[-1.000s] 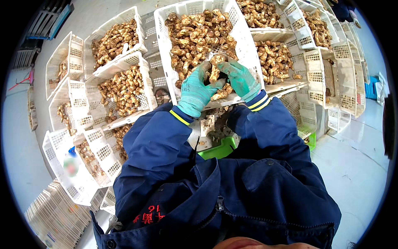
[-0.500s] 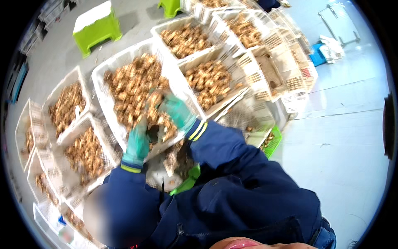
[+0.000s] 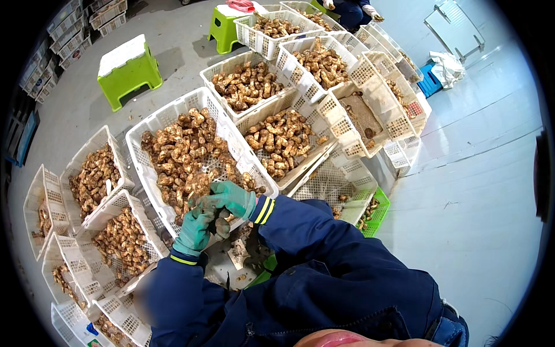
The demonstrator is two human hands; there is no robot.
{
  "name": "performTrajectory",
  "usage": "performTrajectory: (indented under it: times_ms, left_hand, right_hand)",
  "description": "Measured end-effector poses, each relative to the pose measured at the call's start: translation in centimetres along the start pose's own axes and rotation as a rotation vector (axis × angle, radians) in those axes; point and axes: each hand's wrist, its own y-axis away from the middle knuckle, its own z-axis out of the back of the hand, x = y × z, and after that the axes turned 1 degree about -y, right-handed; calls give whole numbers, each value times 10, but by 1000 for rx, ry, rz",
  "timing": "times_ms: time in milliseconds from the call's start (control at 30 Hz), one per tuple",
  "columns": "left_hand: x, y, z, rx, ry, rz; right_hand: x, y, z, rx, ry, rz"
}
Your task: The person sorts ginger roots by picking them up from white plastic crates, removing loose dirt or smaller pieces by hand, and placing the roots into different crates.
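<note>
My left hand (image 3: 193,232) and my right hand (image 3: 231,199), both in green gloves with dirt-darkened fingers, meet at the near end of a large white crate (image 3: 139,153). Their fingers are curled together, and whatever lies between them is hidden by the gloves. Stubby brown-and-cream mushroom-like pieces (image 3: 188,147) fill much of this crate, just beyond my hands. Below them, in front of the crate, a pale scrap (image 3: 237,253) lies among dark dirt and crumbs.
White crates of similar pieces stand left (image 3: 120,246) and right (image 3: 280,139). A nearly bare crate (image 3: 361,121) sits farther right, above a green basket (image 3: 378,211). Green stools (image 3: 130,72) stand at the back. Another person's gloved hand (image 3: 373,13) shows at the top.
My hands have come closer together at the crate's near end; the right has moved down and left. The view has shifted, showing more crates and another person at the top.
</note>
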Motion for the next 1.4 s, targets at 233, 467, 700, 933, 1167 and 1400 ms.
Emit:
performTrajectory:
  times_ms: [233,467,700,933,1167,1400]
  left_hand:
    - [13,-9,14,33,-363,-147]
    - [0,-11,9,-375,-113,1]
    - [-29,-19,-6,-224,-21,-311]
    - [-26,-17,-8,-465,39,-165]
    - [-28,-14,-9,-479,2,-197]
    - [-30,-17,-14,-309,-200,-328]
  right_hand:
    - [6,0,-1,-54,-329,-721]
    - [10,-7,1,-362,-680,-572]
    - [-15,12,-17,445,317,81]
    - [1,5,-16,347,25,-694]
    - [20,-3,-10,400,182,-782]
    - [-43,11,-14,58,520,277]
